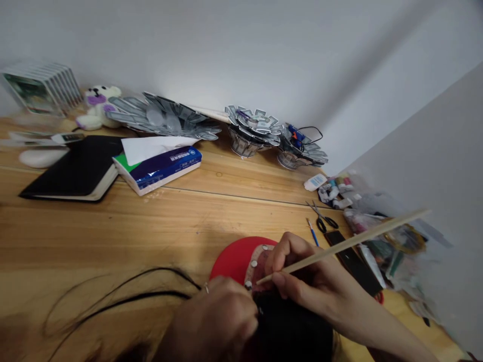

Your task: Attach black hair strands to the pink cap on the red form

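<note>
My right hand point(302, 279) is closed in a pinch round a long thin wooden stick point(350, 242) that slants up to the right. Its tip rests on a red round piece point(236, 259) with a pale edge studded with small beads point(253, 263). My left hand point(217, 322) is curled beside it at the piece's lower left, fingers pressed against a dark object point(290, 329). What the left fingers hold is hidden. A thin black cord point(124, 291) loops over the wooden table point(188, 221) toward the left hand.
A black notebook point(75, 171) and a blue tissue pack point(162, 166) lie at the back left. Folded paper bowls point(256, 130) and a plush bear point(98, 103) stand along the wall. Scissors point(322, 217), a blue brush point(312, 232), paint tubes point(335, 191) and plastic bags point(392, 241) crowd the right.
</note>
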Demonstrator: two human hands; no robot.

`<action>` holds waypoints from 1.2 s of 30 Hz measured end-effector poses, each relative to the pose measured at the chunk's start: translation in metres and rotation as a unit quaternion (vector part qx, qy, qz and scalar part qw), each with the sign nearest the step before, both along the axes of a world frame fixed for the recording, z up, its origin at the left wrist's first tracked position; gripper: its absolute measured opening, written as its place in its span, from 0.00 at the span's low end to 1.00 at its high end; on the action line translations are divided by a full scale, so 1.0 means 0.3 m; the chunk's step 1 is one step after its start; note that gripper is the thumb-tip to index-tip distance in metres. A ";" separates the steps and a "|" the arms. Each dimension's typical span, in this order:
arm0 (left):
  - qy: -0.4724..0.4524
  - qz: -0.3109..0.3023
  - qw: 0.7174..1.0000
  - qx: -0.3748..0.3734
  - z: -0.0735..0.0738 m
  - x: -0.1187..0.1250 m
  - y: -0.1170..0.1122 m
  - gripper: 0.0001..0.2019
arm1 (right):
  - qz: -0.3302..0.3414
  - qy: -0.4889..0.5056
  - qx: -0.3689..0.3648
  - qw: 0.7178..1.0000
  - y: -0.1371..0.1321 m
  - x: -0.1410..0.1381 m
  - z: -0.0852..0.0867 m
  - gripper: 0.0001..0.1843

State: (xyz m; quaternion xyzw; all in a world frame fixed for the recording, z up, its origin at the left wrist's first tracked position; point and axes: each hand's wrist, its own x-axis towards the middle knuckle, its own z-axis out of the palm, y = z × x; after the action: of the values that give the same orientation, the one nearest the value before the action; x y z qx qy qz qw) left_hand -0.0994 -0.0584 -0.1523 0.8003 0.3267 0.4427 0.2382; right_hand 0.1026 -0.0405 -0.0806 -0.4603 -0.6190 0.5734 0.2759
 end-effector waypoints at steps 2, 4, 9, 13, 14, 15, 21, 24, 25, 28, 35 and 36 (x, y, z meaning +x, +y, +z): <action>0.029 0.002 0.990 -0.135 0.034 -0.013 0.008 0.19 | -0.002 -0.025 0.038 0.999 -0.009 0.000 -0.001 0.05; 0.055 -0.014 0.973 -0.224 0.050 -0.019 0.015 0.17 | 0.009 -0.078 0.092 0.993 -0.022 0.002 0.002 0.04; 0.095 -0.011 0.946 -0.309 0.019 -0.010 0.019 0.19 | 0.054 -0.201 0.240 0.948 -0.066 0.003 0.011 0.09; 0.110 -0.001 0.939 -0.327 0.006 0.004 0.013 0.20 | 0.028 -0.204 0.303 0.930 -0.093 -0.003 -0.007 0.11; 0.114 0.003 0.936 -0.334 0.007 0.008 0.013 0.19 | 0.015 -0.209 0.311 0.927 -0.097 -0.004 -0.014 0.11; 0.118 0.007 0.933 -0.340 0.010 0.011 0.013 0.19 | 0.000 -0.215 0.315 0.924 -0.099 -0.005 -0.020 0.10; 0.124 -0.020 0.921 -0.369 0.001 0.010 0.021 0.18 | -0.021 -0.221 0.319 0.921 -0.098 -0.003 -0.031 0.08; 0.123 -0.020 0.922 -0.366 -0.012 0.006 0.020 0.18 | -0.011 -0.217 0.333 0.918 -0.100 0.008 -0.038 0.09; 0.122 -0.021 0.923 -0.365 -0.014 0.006 0.018 0.18 | -0.007 -0.215 0.340 0.915 -0.102 0.012 -0.045 0.09; 0.123 -0.018 0.925 -0.360 -0.014 0.008 0.015 0.18 | -0.010 -0.196 0.349 0.916 -0.109 0.021 -0.073 0.09; 0.134 -0.015 0.932 -0.336 -0.017 0.002 0.021 0.18 | -0.075 -0.188 0.291 0.935 -0.121 -0.001 -0.072 0.08; 0.134 -0.011 0.934 -0.330 -0.018 0.002 0.022 0.18 | -0.079 -0.194 0.278 0.937 -0.121 -0.004 -0.062 0.08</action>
State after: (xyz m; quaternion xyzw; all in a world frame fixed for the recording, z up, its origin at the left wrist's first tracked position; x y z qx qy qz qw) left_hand -0.0987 -0.0519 -0.1579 0.7321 0.4743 0.1955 0.4482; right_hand 0.1014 -0.0768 -0.0991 -0.5150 -0.7569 0.2540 0.3118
